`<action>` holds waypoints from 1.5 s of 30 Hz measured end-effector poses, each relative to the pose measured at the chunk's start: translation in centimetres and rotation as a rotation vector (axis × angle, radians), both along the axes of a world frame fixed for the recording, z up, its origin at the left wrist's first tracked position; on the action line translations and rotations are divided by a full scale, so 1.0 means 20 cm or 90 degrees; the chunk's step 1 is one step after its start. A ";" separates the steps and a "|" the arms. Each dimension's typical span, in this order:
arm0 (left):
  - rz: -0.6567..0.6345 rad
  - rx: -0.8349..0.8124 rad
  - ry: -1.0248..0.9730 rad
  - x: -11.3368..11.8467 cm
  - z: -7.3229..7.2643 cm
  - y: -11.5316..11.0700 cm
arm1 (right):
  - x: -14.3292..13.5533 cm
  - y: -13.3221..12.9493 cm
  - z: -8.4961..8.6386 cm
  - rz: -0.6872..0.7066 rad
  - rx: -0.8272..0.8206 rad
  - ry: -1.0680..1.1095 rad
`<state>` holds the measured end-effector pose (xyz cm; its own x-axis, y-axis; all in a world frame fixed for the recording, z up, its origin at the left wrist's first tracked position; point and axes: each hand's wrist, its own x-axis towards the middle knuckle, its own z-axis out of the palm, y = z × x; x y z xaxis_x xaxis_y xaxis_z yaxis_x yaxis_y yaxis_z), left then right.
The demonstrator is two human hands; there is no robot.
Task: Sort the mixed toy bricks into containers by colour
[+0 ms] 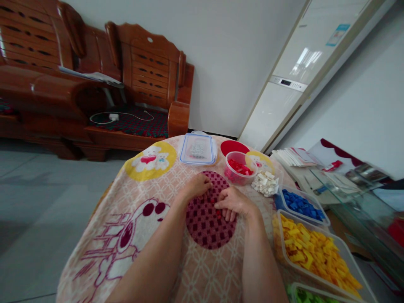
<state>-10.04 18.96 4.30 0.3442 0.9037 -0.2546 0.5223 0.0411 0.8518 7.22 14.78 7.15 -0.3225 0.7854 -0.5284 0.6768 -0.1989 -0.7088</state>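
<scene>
My left hand (199, 186) is over the upper part of a dark pink oval pattern on the tablecloth, fingers curled down; whatever they hold, if anything, is hidden. Facing it from the right, my right hand (232, 203) has its thumb and forefinger pinched at a small red brick (212, 201). Another small red piece (219, 214) shows just under its fingers. Beyond my right hand stands a round clear tub of red bricks (240, 167). A loose heap of white bricks (265, 184) lies beside that tub.
Along the right side stand clear boxes of blue bricks (302, 205), yellow bricks (315, 248) and green bricks (311, 296). A blue-rimmed clear lid (198, 149) and a red disc-shaped area (234, 148) are at the far edge. A glass-topped stand (353, 198) adjoins on the right.
</scene>
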 end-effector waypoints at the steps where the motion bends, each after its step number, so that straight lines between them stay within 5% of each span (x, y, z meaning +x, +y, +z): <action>1: 0.005 -0.001 -0.005 0.00 0.00 0.00 | 0.00 0.00 0.00 0.014 -0.015 -0.008; 9: 0.006 0.024 0.000 0.00 -0.01 0.01 | -0.11 -0.02 0.01 0.040 -0.004 -0.188; 20: 0.040 0.122 0.052 0.03 -0.05 0.05 | -0.03 0.06 -0.05 -0.093 0.336 -0.129; 32: 0.038 0.087 0.032 0.06 -0.07 0.06 | 0.08 0.14 -0.01 -0.542 0.560 0.371; 37: 0.044 0.083 0.025 0.07 -0.08 0.06 | 0.12 0.11 0.03 -0.496 0.543 0.323; 41: 0.043 0.083 0.027 0.07 -0.07 0.06 | 0.07 0.08 0.04 -0.357 0.421 0.212; 45: 0.042 0.091 0.028 0.06 -0.07 0.06 | -0.01 0.08 0.00 -0.216 0.414 0.006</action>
